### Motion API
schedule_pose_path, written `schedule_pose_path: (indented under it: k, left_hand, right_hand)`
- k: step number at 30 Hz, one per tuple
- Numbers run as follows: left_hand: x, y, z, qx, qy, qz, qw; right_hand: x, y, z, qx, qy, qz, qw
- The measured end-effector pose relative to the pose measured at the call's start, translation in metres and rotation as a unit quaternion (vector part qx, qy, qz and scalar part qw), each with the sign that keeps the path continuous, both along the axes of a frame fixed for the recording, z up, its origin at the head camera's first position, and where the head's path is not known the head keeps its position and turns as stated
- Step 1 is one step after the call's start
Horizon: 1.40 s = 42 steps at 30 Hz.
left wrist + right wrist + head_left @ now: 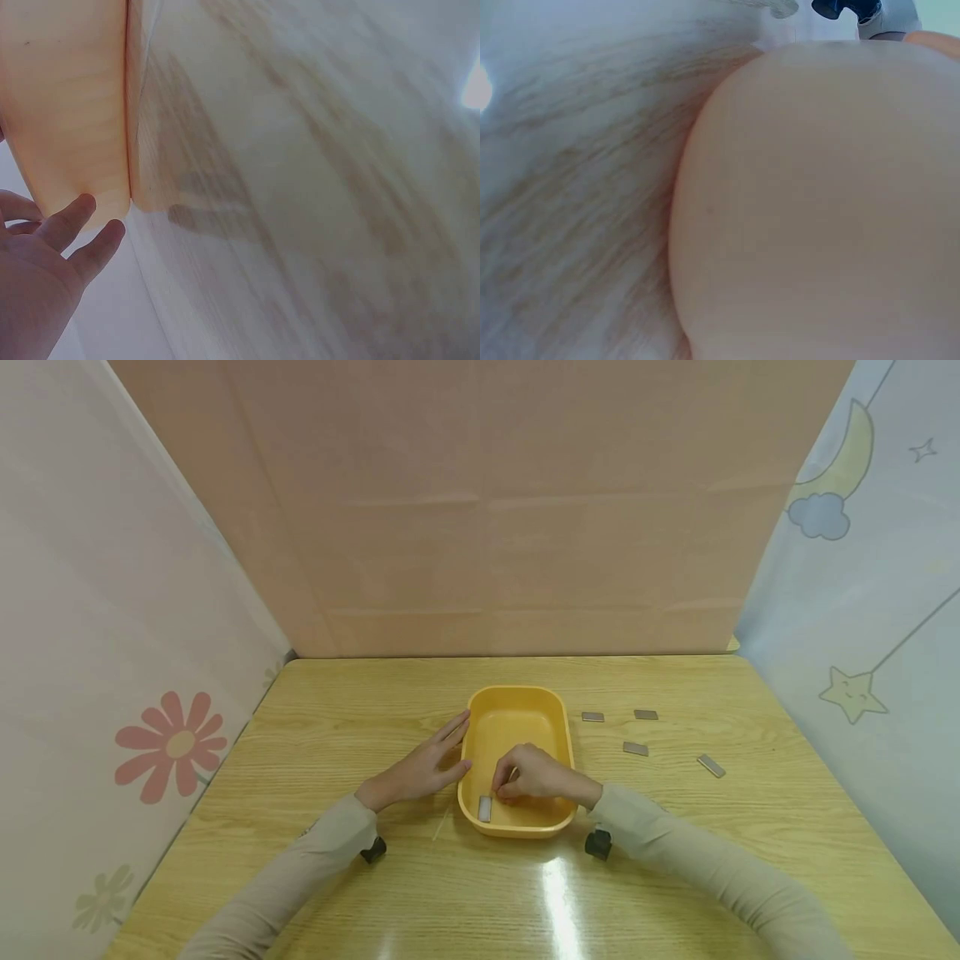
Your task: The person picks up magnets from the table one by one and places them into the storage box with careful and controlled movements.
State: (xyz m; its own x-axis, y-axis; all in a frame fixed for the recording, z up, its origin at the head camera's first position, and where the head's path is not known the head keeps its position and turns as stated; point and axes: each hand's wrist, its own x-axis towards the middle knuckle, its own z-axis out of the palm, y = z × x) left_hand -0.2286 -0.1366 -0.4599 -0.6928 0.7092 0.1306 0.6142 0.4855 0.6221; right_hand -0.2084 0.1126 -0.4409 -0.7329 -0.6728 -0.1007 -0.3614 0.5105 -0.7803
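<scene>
The left hand, fingers spread, lies against the left wall of the yellow tray, presumably to steady it. The right hand reaches over the right rim, fingers curled, fingertips just beside a silver block in the near-left corner; whether they pinch anything cannot be told. Four similar pieces lie apart on the table, right of the tray, apparently within that hand's easy reach.

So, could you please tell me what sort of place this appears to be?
Probably a small screened-off tabletop workspace indoors: a wood-grain table stands before a plain pinkish backdrop, with pale side sheets bearing a flower and a moon.
</scene>
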Motion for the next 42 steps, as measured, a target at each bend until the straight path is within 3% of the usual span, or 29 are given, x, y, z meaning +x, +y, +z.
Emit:
schedule_pose_path:
  k: [17,26,42]
  left_hand:
    - [-0.001,0.000,-0.002,0.005,0.004,-0.001,1.0000]
    - [-0.002,0.001,-0.004,0.007,-0.003,0.001,1.0000]
    - [-0.002,0.000,-0.003,0.007,-0.004,-0.002,1.0000]
  right_hand:
    - [0.001,0.003,0.003,-0.005,0.001,-0.005,1.000]
    - [0.002,0.008,0.006,0.009,0.049,-0.006,0.999]
    - [0.001,0.018,0.014,0.015,0.055,-0.008,0.998]
